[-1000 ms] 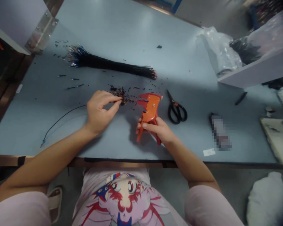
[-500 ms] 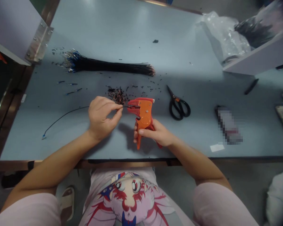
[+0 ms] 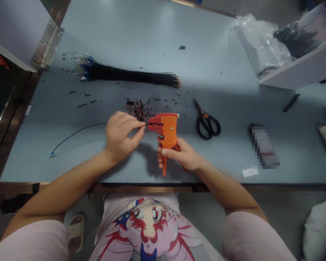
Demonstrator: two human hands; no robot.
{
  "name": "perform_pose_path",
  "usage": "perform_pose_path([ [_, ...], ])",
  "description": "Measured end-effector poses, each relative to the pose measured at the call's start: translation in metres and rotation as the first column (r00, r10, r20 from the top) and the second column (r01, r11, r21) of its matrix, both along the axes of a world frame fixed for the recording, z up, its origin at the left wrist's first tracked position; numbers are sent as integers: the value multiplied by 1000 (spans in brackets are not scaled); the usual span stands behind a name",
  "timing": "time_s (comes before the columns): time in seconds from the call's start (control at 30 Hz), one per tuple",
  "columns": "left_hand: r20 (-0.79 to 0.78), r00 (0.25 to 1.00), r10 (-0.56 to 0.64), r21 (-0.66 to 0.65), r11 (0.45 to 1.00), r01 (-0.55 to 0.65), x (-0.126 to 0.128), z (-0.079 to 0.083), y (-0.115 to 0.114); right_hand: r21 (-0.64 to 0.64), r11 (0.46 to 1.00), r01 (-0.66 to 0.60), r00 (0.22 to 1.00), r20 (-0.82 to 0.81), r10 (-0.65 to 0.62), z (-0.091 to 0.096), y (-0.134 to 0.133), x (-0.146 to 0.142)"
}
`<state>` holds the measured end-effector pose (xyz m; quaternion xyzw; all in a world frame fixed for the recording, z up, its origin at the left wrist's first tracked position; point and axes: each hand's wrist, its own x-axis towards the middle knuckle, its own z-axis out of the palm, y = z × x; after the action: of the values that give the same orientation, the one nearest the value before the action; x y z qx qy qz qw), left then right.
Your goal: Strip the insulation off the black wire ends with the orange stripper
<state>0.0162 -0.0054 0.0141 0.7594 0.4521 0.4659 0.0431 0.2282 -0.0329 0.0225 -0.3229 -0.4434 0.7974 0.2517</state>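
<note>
Fingertips [image 3: 138,124] of the left hand [image 3: 120,137] are closed in a tight pinch on a thin black wire [image 3: 87,126], and the wire's end is held in the nose of an orange wire stripper [image 3: 167,127]. The stripper is gripped by the right hand [image 3: 181,155], with the fingers curled firmly around its handle. Both forearms are angled inward from the edge of a blue-grey workbench [image 3: 152,32], with the left hand held just beside the stripper. No object is seen between the pinched wire and the stripper's nose.

Relative to the stripper, a heap of black wire clippings [image 3: 136,110] is placed just beyond and to the left, and a long bundle of black wires [image 3: 125,74] lies farther beyond. Black-handled scissors [image 3: 208,123] are laid just to the right. A pixelated object [image 3: 264,146] is seen well to the right and cannot be identified. A clear plastic bag [image 3: 263,41] is seen far beyond to the right.
</note>
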Motion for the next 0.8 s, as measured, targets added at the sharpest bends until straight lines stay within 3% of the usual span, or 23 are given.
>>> perform_pose_path([
  [0.8,-56,998,-21,-43,999,18,0,10,-3,37,999,27,995,94,-30,6,-3,-4],
])
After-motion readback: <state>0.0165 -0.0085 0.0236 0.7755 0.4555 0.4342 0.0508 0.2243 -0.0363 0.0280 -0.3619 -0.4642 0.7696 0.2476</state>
